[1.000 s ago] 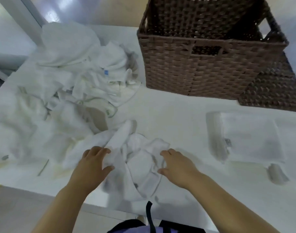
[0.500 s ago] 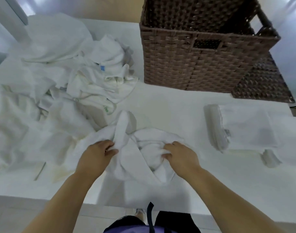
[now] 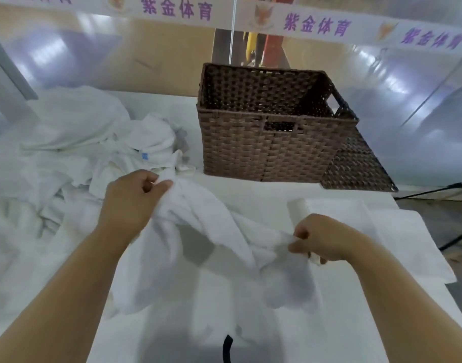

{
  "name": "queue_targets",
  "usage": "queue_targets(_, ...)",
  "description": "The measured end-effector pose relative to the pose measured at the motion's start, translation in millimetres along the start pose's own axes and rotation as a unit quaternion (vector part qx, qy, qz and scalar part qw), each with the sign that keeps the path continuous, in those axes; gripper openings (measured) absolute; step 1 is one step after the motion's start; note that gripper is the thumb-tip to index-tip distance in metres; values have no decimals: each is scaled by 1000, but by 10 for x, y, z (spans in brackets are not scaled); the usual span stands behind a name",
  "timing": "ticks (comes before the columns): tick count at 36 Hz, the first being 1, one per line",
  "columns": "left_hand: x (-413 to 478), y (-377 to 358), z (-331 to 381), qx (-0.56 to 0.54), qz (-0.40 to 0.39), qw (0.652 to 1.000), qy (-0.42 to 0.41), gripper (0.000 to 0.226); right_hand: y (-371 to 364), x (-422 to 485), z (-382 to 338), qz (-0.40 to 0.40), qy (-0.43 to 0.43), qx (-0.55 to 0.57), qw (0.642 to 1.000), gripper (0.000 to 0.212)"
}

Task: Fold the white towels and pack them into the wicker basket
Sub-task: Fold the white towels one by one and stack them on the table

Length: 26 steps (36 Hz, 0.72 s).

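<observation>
- Towel point(image 3: 198, 218) hung crumpled between your hands, held above the table point(image 3: 250, 195).
- Your left hand point(image 3: 130, 197) gripped its upper edge, fingers point(image 3: 161, 183) curled round the cloth.
- Your right hand point(image 3: 326, 237) pinched a lower edge, fingers clenched on it.
- Basket point(image 3: 271, 150) stood at the table's far side, with a pile point(image 3: 80, 142) of loose towels left of it.
- A folded towel point(image 3: 355, 218) lay near your right hand.

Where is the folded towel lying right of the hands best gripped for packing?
Probably its thick folded edge, on its left: the folded towel lies flat on the table, so fingers slid under that edge from the left should lift all layers together. Left hand and right hand hold another towel.
</observation>
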<state>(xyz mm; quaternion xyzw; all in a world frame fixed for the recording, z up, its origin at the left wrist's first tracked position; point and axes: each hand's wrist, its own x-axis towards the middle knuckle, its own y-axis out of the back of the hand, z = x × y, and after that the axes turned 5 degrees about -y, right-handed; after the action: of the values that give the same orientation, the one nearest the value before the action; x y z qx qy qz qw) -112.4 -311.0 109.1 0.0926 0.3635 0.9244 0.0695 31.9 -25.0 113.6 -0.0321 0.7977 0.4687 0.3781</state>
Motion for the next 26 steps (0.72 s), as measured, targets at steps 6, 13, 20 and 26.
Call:
queue_targets(6,46,-209,-5,-60,-146,986,56,42,-286,81,31,62,-95,-81,990,33)
queue_targets(13,-363,-693,-499,135,-290,948,1,50,-890,346,-150,31,-27,49,998,55)
queue_targets(20,-834,-988,-977,197,-380,904,-12,61,-1402,648,-177,-19,-23,16,999,64)
queue_targets(26,-1022,-1113,-1146,297,-360,884,-23,57,-1577,767,-77,2,-19,2,1000,30)
